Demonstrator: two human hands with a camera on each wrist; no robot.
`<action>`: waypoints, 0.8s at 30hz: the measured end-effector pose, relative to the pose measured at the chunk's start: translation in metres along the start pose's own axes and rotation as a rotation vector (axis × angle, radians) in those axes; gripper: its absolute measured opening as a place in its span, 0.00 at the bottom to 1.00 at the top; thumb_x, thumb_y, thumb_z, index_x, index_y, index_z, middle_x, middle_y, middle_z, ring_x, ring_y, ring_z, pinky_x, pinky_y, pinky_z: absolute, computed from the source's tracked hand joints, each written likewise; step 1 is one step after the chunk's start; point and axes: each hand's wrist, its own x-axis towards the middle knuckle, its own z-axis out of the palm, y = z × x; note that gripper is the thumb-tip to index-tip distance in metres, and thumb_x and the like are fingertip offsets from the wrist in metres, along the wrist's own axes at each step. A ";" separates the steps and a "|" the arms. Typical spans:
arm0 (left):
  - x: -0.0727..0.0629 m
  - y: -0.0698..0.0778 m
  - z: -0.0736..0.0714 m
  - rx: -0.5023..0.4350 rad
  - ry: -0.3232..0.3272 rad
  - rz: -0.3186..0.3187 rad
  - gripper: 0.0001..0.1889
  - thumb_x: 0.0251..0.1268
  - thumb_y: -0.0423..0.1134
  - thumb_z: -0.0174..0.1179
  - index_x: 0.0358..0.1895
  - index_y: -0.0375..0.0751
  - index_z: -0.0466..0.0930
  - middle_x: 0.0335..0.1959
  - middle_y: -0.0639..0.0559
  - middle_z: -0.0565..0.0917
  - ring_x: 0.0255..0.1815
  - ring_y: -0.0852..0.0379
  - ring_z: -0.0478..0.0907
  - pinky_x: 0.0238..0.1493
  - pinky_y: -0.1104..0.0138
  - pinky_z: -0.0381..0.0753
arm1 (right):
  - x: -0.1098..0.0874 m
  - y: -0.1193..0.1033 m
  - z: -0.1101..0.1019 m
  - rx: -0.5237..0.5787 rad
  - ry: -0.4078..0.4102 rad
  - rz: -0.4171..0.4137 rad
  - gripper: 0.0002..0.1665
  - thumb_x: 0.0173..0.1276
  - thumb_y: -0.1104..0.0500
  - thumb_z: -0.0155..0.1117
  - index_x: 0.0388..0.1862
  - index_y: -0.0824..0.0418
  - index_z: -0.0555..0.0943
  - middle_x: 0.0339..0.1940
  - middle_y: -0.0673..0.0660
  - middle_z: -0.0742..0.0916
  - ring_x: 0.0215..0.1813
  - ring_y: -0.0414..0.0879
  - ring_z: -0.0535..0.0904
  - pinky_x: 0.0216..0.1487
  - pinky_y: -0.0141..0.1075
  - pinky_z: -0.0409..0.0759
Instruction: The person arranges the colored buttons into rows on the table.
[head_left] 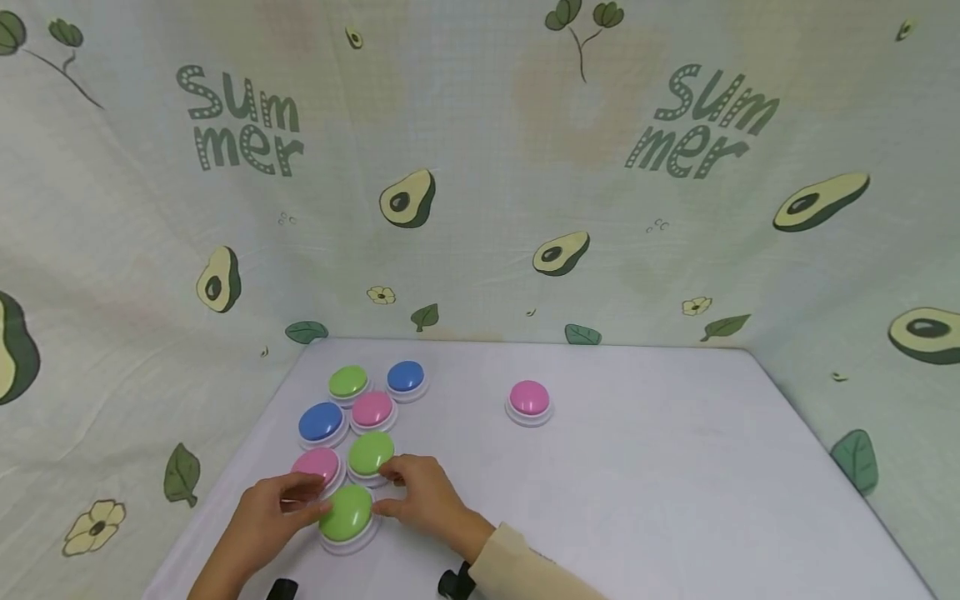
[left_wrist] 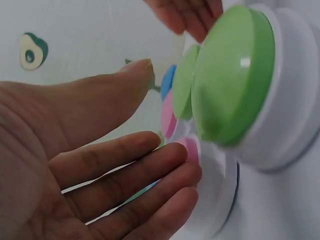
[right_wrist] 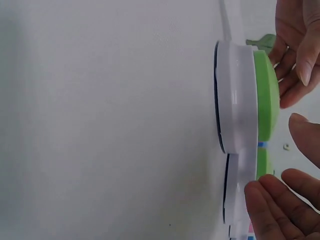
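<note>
The nearest green push button (head_left: 347,512), a dome on a white round base, sits between my two hands at the front of a cluster. My left hand (head_left: 258,521) is at its left side, fingers over the edge of a pink button (head_left: 315,462). In the left wrist view the left hand (left_wrist: 125,175) has its fingers extended and the thumb apart, gripping nothing. To the right, my right hand (head_left: 427,500) has fingertips by a second green button (head_left: 371,452) and its thumb beside the nearest one. The right wrist view shows the right hand's fingers (right_wrist: 272,205) extended.
Behind these stand a blue button (head_left: 321,422), a pink one (head_left: 372,408), a green one (head_left: 348,381) and another blue one (head_left: 406,376). A lone pink button (head_left: 529,398) stands farther right on the white table (head_left: 637,483). An avocado-print cloth (head_left: 480,108) hangs behind.
</note>
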 end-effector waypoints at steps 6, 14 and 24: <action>-0.002 -0.021 -0.003 -0.006 -0.097 0.002 0.31 0.59 0.42 0.79 0.59 0.24 0.82 0.52 0.41 0.88 0.47 0.50 0.87 0.43 0.67 0.89 | -0.002 0.001 0.011 -0.056 -0.042 -0.023 0.27 0.60 0.54 0.84 0.56 0.62 0.87 0.48 0.50 0.91 0.47 0.33 0.81 0.50 0.23 0.80; 0.002 -0.029 0.001 -0.018 -0.251 0.067 0.35 0.54 0.45 0.82 0.59 0.24 0.82 0.50 0.44 0.88 0.46 0.49 0.84 0.46 0.59 0.90 | -0.005 0.000 0.020 -0.175 -0.047 -0.106 0.29 0.58 0.51 0.85 0.56 0.60 0.88 0.51 0.46 0.91 0.54 0.31 0.83 0.58 0.22 0.78; 0.001 -0.025 0.010 0.023 -0.211 0.004 0.34 0.48 0.40 0.84 0.58 0.27 0.83 0.47 0.47 0.88 0.44 0.51 0.84 0.47 0.54 0.89 | -0.009 -0.009 0.025 -0.206 -0.041 -0.020 0.32 0.58 0.51 0.85 0.60 0.62 0.86 0.54 0.50 0.90 0.57 0.36 0.83 0.62 0.27 0.79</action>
